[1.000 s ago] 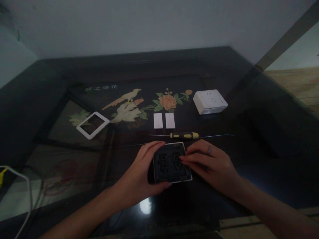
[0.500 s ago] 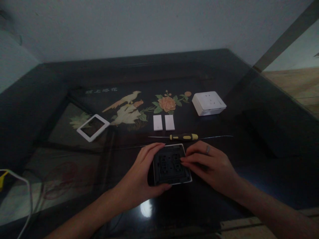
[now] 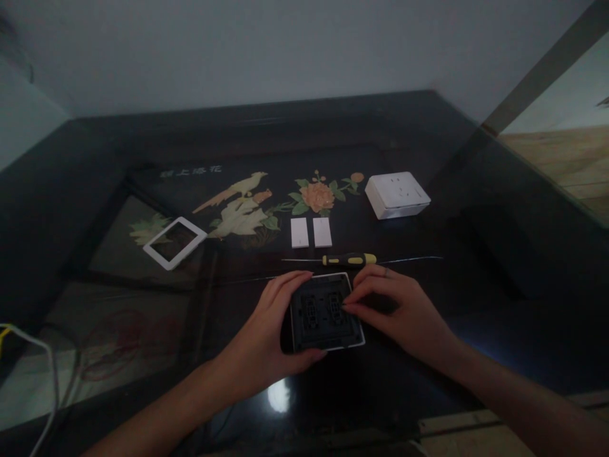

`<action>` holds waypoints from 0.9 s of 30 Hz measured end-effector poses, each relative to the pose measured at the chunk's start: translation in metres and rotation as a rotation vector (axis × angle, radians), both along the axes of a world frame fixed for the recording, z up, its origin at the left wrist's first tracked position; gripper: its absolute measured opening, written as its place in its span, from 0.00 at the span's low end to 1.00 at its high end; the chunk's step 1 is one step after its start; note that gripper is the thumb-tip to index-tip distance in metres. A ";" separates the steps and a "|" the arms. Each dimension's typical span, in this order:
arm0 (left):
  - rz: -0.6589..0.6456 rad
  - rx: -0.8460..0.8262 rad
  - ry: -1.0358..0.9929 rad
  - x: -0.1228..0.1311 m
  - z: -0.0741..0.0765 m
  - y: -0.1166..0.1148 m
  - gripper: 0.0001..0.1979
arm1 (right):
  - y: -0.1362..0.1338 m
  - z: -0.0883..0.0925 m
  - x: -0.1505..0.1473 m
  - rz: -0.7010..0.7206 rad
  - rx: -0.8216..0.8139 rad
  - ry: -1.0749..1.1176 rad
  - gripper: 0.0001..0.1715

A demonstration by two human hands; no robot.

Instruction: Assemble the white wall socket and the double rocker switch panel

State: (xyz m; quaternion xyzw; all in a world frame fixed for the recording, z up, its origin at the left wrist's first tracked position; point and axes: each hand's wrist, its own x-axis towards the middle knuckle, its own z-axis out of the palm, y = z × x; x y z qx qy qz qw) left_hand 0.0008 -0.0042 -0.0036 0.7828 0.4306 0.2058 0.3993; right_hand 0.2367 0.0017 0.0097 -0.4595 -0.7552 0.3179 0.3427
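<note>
Right, out at the far left, a white cable (image 3: 53, 374) curves down over the dark, glossy table (image 3: 285, 139), a bit of yellow (image 3: 4, 333) showing at its upper end. Next along comes a white square frame (image 3: 158, 256), lying flat and turned cornerwise, its middle open. Then it's the bird picture (image 3: 245, 185) in the tabletop, and below that the left hand (image 3: 269, 333) reaches in, curved firmly around a black square module (image 3: 321, 333) with a pale rim: fingers at the far edge, thumb at the near one. That module sits close to the person, just below the centre of the table, its face with two latticed inserts turned up; whether its underside touches the table, I cannot tell. Beyond it lie two small white plates (image 3: 299, 233), side by side with a narrow gap, near the peony picture (image 3: 318, 198). Just past the module, a yellow-and-black screwdriver (image 3: 349, 260) lies crosswise, tip pointing left. And in from the right comes the right hand (image 3: 397, 301), ring on one finger, thumb and forefinger pinched narrow at the right-hand insert; whether they grip anything small, I cannot tell. Farther right and back rests a white socket box (image 3: 399, 193), slotted face up.
</note>
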 end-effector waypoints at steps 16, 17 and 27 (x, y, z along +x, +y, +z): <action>0.002 -0.026 -0.016 0.000 0.000 -0.003 0.48 | 0.032 -0.032 0.034 -0.190 0.222 -0.385 0.20; 0.003 -0.018 -0.015 0.000 0.000 -0.003 0.47 | 0.034 -0.035 0.034 -0.183 0.217 -0.376 0.17; -0.022 0.106 0.020 -0.001 -0.002 -0.003 0.43 | 0.026 -0.001 0.032 -0.241 -0.002 0.053 0.11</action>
